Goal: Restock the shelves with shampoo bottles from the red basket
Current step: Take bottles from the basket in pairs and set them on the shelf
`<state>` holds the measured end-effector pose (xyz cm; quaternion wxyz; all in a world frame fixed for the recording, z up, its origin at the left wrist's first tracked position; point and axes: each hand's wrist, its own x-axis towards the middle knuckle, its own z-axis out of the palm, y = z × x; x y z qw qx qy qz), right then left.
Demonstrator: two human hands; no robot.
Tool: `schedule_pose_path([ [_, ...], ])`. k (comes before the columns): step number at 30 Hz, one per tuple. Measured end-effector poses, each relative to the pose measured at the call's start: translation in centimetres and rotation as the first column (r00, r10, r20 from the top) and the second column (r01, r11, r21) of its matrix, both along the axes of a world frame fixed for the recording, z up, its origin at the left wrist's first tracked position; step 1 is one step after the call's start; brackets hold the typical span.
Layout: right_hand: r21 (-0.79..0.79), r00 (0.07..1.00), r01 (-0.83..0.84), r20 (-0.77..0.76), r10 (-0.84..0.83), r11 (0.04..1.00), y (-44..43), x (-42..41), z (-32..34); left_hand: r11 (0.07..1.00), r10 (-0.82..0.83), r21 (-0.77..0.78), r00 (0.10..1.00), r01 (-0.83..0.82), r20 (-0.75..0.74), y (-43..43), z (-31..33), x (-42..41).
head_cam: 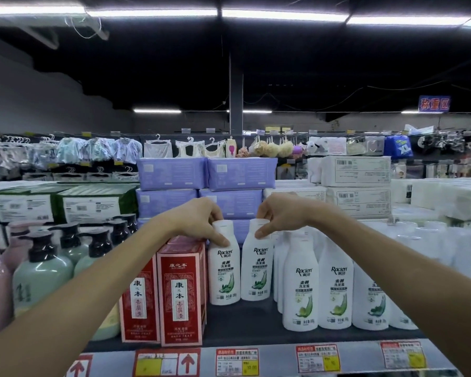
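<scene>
the dark shelf (245, 319) runs across in front of me, white shampoo bottles (335, 289) ranked at 4 o'clock, red boxes (180, 292) at 8 o'clock. at centre two bottles stand upright side by side. my left hand (199, 221) pinches the left bottle (223, 273) at its cap; my right hand (280, 213) pinches the right bottle (257, 268) likewise.

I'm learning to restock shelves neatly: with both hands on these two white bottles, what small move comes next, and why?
Probably let go of both. The left hand and right hand pinch the caps of the left bottle and right bottle, which seem to stand upright on the shelf, labels forward.
</scene>
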<state>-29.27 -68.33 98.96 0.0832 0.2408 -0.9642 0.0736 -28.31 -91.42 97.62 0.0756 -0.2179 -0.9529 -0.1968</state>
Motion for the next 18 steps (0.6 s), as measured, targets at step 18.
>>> schedule_pose_path([
  [18, 0.029, 0.997, 0.056, -0.052, -0.055, 0.998, 0.1, -0.9, -1.4, 1.0, 0.021, -0.02, 0.999, -0.021, 0.036, 1.0, -1.4, -2.0],
])
